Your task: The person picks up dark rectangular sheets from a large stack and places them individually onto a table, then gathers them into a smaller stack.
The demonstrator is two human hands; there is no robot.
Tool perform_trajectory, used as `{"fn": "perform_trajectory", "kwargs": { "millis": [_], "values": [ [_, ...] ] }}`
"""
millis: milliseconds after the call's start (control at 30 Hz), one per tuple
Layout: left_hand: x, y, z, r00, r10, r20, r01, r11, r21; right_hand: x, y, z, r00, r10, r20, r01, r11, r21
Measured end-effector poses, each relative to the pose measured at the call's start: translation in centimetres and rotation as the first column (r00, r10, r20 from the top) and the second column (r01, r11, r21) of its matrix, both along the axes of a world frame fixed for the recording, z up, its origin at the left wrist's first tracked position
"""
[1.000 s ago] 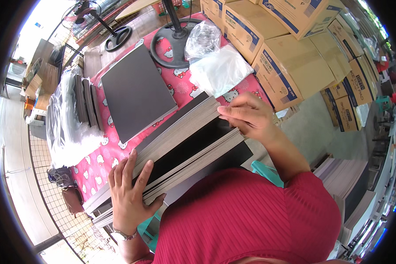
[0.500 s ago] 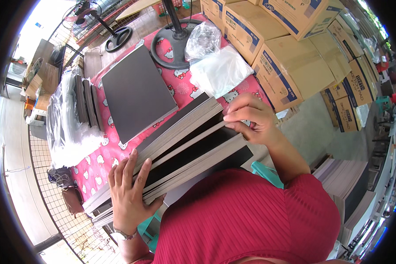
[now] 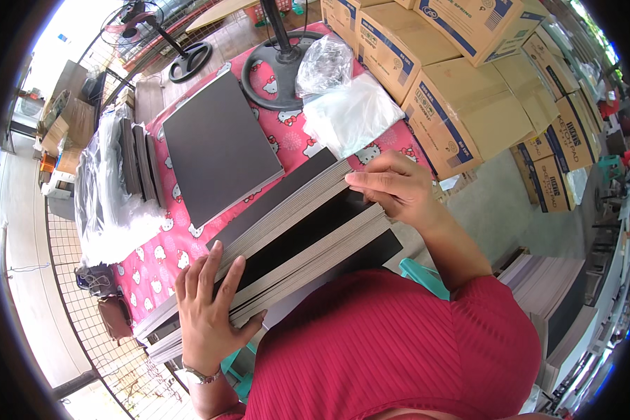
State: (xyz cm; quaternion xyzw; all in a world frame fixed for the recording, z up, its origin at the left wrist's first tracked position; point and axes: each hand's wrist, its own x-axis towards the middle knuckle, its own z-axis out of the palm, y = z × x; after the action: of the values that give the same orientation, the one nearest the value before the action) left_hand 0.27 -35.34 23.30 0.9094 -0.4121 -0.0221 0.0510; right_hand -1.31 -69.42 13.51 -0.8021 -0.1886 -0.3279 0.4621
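Note:
A stack of black-covered pads point(image 3: 315, 245) with greyish page edges lies across my front, parted into a far bundle point(image 3: 294, 199) and a near bundle. Black cover shows in the gap between them. My left hand point(image 3: 213, 301) rests across the page edges at the left end, its fingers spread and its thumb stretched toward the near side. At the right end, my right hand point(image 3: 399, 189) has thumb and forefinger pinched at the corner of the far bundle, its other fingers bent. Beyond the stack a large dark board or pad point(image 3: 220, 147) lies flat on the table.
A pink patterned cloth point(image 3: 157, 259) covers the table. On it stand a round black fan base point(image 3: 269, 94), clear plastic bags point(image 3: 353, 112) and plastic-wrapped dark pads point(image 3: 115, 189) at left. Cardboard boxes point(image 3: 476, 105) are piled at right. More pads point(image 3: 546, 287) stand beside me.
My right hand has shifted slightly left, from a thin middle section to the far bundle's corner. That section now lies against the near bundle, leaving one wider gap. My left hand stays put.

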Motion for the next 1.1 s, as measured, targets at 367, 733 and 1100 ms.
{"fn": "perform_trajectory", "kwargs": {
  "millis": [367,733,1100],
  "values": [
    [0.1,-0.1,0.0,1.0,0.006,0.003,-0.006,1.0,0.016,-0.4,0.0,0.4,0.996,-0.04,0.085,0.047,0.995,-0.09],
    [0.2,-0.3,0.1,0.999,0.045,0.008,-0.045,0.999,-0.005,-0.5,-0.4,0.7,0.991,-0.045,0.13,0.069,0.981,-0.183],
    [0.0,-0.4,-0.2,0.994,0.106,-0.024,-0.106,0.994,0.011,-0.2,-2.4,1.6,0.824,0.462,-0.328,-0.33,0.862,0.384]
  ]
}}
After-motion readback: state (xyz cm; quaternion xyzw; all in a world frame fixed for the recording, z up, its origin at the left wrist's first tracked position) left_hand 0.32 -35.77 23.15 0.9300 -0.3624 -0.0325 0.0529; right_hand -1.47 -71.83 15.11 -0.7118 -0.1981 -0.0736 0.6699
